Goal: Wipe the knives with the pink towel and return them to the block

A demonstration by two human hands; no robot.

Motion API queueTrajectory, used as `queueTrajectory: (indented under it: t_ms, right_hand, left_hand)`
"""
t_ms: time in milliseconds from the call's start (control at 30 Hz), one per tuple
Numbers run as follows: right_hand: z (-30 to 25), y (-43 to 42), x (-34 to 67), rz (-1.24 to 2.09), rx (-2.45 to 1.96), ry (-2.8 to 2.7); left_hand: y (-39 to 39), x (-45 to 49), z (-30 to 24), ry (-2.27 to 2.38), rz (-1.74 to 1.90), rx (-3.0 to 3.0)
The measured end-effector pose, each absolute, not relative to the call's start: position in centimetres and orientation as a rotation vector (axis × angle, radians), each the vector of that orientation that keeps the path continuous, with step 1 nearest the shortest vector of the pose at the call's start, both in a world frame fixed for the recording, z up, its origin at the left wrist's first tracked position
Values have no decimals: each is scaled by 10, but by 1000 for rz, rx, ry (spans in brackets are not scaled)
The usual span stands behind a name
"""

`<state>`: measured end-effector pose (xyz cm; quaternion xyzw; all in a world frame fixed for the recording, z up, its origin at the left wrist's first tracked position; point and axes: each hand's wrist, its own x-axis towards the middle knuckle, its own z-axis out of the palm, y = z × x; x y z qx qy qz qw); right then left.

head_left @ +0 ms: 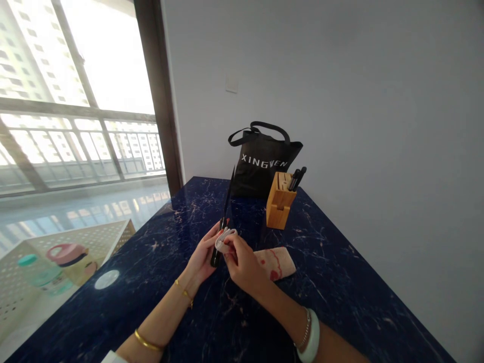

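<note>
In my left hand point(202, 257) is a knife point(228, 197) with a black handle, its dark blade pointing up and away from me. My right hand point(242, 262) is closed on a folded white cloth point(223, 241), pressed against the knife's handle. Part of the handle is hidden behind the cloth and fingers. Beside my right wrist lies a folded pinkish towel point(278, 263) with red markings, partly covered by that hand. Beyond it stands a wooden knife block point(279, 209) with black-handled tools in its right-hand slots.
A black tote bag point(257, 156) with white lettering stands at the back against the wall. On the left, below the table edge, a white perforated basket point(113, 232) holds bottles. A round pale disc point(107, 279) lies on the dark blue marbled table point(340, 302).
</note>
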<state>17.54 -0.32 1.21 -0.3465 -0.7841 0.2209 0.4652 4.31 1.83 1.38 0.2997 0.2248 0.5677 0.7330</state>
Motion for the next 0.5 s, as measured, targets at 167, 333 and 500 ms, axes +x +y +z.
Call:
queueTrajectory:
  t_ms: [167, 333, 500]
  right_hand:
    - [13, -13, 171, 562, -818, -1999]
    - [9, -18, 170, 493, -809, -2076]
    - [9, -15, 170, 300, -909, -2140]
  left_hand:
    - [24, 35, 5, 561, 1190, 633]
    - [23, 41, 7, 723, 1273, 651]
    - [21, 46, 12, 805, 1351, 652]
